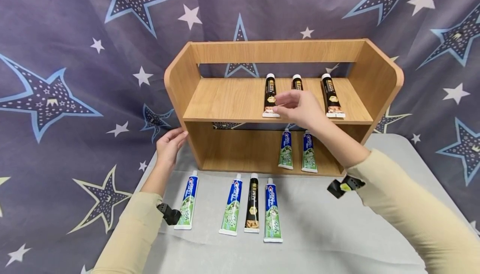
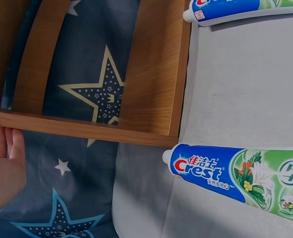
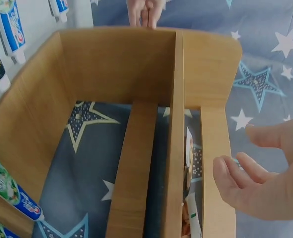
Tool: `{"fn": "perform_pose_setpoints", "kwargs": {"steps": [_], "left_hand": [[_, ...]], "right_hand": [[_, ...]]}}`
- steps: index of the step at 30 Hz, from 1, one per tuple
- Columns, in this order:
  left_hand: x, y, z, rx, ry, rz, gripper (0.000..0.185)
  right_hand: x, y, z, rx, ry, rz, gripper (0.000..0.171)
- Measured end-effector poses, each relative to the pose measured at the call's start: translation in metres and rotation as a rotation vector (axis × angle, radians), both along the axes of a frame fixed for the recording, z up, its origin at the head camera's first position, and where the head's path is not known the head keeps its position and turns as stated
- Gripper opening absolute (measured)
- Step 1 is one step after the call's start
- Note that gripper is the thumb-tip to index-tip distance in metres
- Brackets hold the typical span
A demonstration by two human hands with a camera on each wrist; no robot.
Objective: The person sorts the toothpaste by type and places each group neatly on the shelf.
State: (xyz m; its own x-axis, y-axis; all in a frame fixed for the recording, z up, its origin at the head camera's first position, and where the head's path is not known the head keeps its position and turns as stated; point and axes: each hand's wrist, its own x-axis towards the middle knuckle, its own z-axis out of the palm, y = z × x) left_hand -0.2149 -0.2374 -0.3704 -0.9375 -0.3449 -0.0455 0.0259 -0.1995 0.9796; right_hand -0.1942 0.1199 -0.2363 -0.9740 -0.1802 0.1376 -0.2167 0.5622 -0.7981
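Note:
My right hand (image 1: 298, 108) is over the upper shelf of a wooden rack (image 1: 228, 99), its fingertips overlapping the lower end of a black toothpaste tube (image 1: 270, 88). In the right wrist view the thumb and fingers of that hand (image 3: 265, 173) are apart with nothing between them. A second black tube (image 1: 297, 83) is partly hidden behind the hand, and a third black tube (image 1: 331, 94) lies to its right. At the rack's left side panel, my left hand (image 1: 169, 147) touches the outer edge with its fingertips; the left wrist view shows its extended fingers (image 2: 2, 144).
Two blue-and-green Crest tubes lie on the lower shelf (image 1: 240, 151). In front of the rack, on the grey tabletop (image 1: 315, 224), are three Crest tubes, the left one (image 1: 188, 201) apart, and a black tube (image 1: 253, 203). A star-patterned curtain (image 1: 123, 57) hangs behind.

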Motion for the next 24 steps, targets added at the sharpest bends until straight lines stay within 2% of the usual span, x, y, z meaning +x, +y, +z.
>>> {"fn": "perform_pose_setpoints", "kwargs": {"steps": [5,10,24], "left_hand": [[0.000,0.000,0.002,0.005,0.015,0.002,0.021],[-0.002,-0.001,0.002,0.010,0.014,0.009,0.019],[-0.002,0.000,-0.001,0.026,0.006,0.009,0.023]], "right_hand": [[0.022,0.009,-0.014,-0.018,-0.006,0.037,0.034],[0.035,0.017,-0.037,-0.045,-0.047,0.028,0.032],[0.040,0.034,-0.119,0.026,-0.121,-0.047,0.027]]}}
